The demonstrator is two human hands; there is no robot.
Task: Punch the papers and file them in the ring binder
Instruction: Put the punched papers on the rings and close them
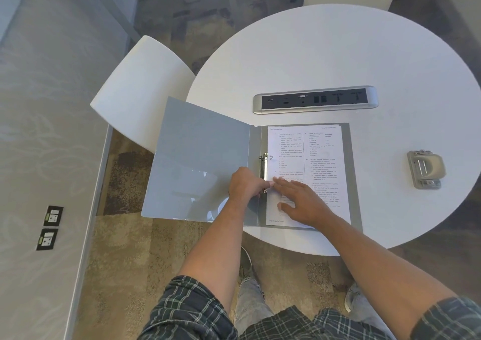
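Note:
A grey ring binder (197, 162) lies open on the round white table (338, 61), its left cover hanging past the table's edge. Printed papers (312, 157) lie on its right half, beside the metal ring mechanism (264, 166). The upper ring looks open. My left hand (244, 185) pinches the lower end of the mechanism, hiding the lower ring. My right hand (302, 200) lies flat with spread fingers on the lower part of the papers, fingertips touching the left hand. A beige hole punch (425, 169) stands on the table to the right, apart from the binder.
A silver and black socket strip (315, 99) is set into the table behind the binder. A white chair (140, 90) stands at the left, partly under the binder's cover. A white counter (39, 157) runs along the far left.

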